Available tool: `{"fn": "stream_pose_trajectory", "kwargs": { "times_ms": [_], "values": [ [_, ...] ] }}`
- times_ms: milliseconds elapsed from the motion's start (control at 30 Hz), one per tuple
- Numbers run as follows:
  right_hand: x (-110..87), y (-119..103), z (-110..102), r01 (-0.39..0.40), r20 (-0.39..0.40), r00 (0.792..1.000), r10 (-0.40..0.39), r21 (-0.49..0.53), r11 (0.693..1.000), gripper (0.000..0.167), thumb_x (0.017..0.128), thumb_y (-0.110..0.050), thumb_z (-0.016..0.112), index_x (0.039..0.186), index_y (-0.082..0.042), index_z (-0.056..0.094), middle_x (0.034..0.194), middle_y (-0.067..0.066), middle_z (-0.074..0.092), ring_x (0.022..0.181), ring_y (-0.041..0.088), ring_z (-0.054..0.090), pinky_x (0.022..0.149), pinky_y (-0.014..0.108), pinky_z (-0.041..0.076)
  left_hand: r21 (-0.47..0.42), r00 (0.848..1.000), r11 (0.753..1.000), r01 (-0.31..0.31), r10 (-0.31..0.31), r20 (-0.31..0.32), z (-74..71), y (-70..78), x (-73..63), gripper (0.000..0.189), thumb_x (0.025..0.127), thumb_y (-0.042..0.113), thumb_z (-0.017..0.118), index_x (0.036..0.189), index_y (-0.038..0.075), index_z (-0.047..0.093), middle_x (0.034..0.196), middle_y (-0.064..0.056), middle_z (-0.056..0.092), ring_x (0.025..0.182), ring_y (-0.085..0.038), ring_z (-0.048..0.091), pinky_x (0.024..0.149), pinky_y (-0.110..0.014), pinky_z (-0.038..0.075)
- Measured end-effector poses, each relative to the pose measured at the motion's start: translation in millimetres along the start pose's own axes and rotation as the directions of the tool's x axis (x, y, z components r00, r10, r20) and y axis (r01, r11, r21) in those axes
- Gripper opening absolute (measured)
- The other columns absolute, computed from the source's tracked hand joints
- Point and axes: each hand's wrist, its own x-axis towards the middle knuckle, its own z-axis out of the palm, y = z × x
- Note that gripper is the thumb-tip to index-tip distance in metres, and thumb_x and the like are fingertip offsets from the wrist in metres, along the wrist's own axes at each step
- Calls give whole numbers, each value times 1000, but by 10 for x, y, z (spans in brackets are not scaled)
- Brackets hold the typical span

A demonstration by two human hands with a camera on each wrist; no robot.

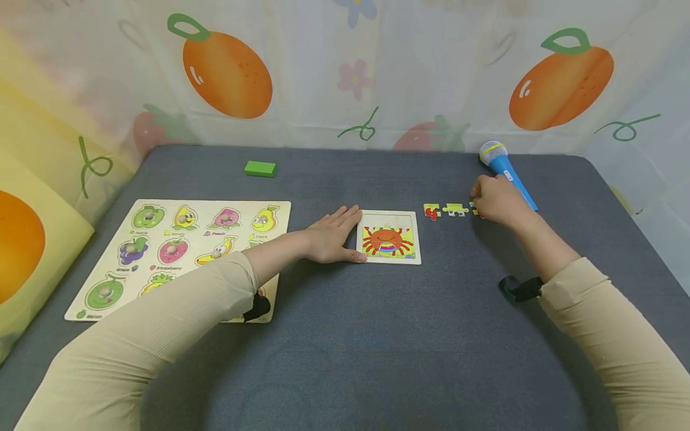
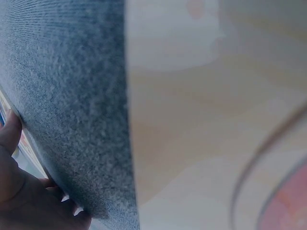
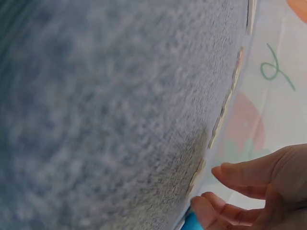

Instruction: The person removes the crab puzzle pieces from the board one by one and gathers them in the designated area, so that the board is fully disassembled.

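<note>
A small square crab puzzle (image 1: 389,239) with a pale wooden frame lies mid-table. My left hand (image 1: 335,236) rests at its left edge, fingers spread and thumb by the lower left corner. To the puzzle's right, loose pieces lie in a row: a red and yellow puzzle piece (image 1: 432,211), a mostly yellow puzzle piece (image 1: 455,209), and another puzzle piece (image 1: 477,209) partly hidden by my right hand (image 1: 498,199). In the right wrist view, thumb and fingers (image 3: 242,175) are bent with a gap between them, close to that last piece; I see nothing held.
A wooden fruit knob board (image 1: 205,209) lies at the left under my left forearm. Behind it sits a green block (image 1: 260,169). The blue toy microphone (image 1: 507,167) lies just behind my right hand. A fruit-print curtain (image 1: 312,78) hangs along the table's far edge.
</note>
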Motion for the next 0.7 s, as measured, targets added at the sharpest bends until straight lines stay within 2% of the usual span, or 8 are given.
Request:
{"fn": "stream_pose_trajectory", "kwargs": {
  "times_ms": [167, 400, 700],
  "values": [
    [-20, -86, 7, -6, -42, 999, 7, 19, 1000, 25, 96, -6, 50, 112, 11, 57, 109, 33, 58, 106, 45, 48, 79, 54, 45, 10, 1000, 1000, 1, -1, 3, -13, 30, -29, 98, 95, 58, 54, 160, 12, -1, 169, -6, -7, 158, -27, -8, 129, -48, 4],
    [-29, -194, 48, 93, -116, 990, -83, 78, 993, 22, 96, -4, 51, 109, 10, 62, 102, 31, 64, 88, 40, 62, 68, 49, 51, 11, 1000, 1000, -15, 15, 3, -71, 96, -124, 96, 96, 55, 54, 160, 8, -1, 169, -10, -6, 158, -30, -6, 128, -50, 6],
    [-72, -468, 94, 129, -98, 988, -116, 141, 982, 23, 96, -3, 48, 112, 5, 64, 105, 27, 64, 89, 35, 59, 74, 46, 49, 16, 1000, 1000, 5, -5, -2, 3, 20, -22, 98, 95, 58, 54, 160, 11, -2, 169, -6, -7, 158, -27, -8, 129, -48, 4]
  ]
}}
